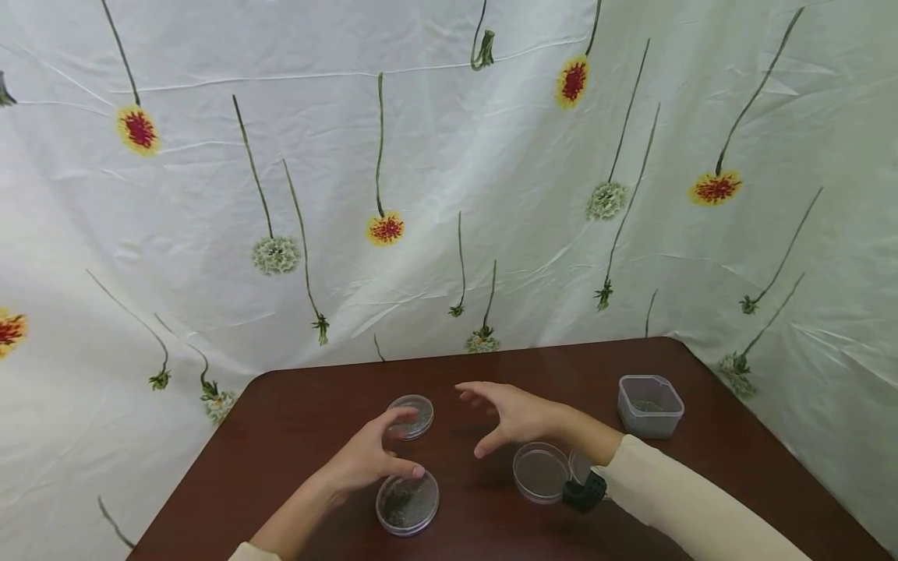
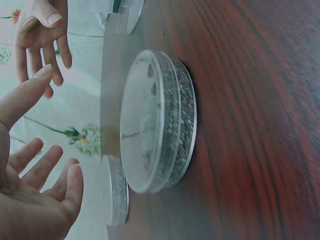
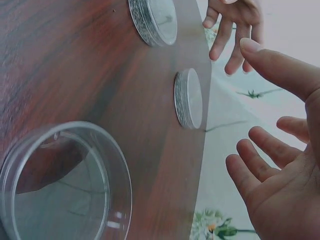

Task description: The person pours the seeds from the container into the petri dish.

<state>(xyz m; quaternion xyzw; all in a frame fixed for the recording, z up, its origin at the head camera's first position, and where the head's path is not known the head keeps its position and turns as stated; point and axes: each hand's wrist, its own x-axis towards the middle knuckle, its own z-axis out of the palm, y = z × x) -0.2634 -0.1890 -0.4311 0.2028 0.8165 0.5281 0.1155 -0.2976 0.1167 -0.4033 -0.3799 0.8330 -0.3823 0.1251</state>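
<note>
My left hand [image 1: 368, 458] hovers with spread fingers above a lidded petri dish [image 2: 142, 125]. Grey, grainy material fills that dish, which lies flat on the table. Just beyond the left fingers lies another lidded petri dish [image 1: 422, 407] with similar grains. My right hand [image 1: 522, 414] hangs in the air to the right, palm turned toward the left hand, fingers apart, holding nothing. Below and beside it stands a clear petri dish [image 3: 117, 170] with see-through walls. One more clear dish [image 1: 579, 466] is partly hidden by the right forearm and wrist camera.
A translucent square plastic tub [image 1: 648, 425] with a little material inside stands at the table's right rear. The dark reddish-brown table [image 1: 309, 421] has rounded back corners. Behind it hangs a pale flower-printed cloth [image 1: 421, 156].
</note>
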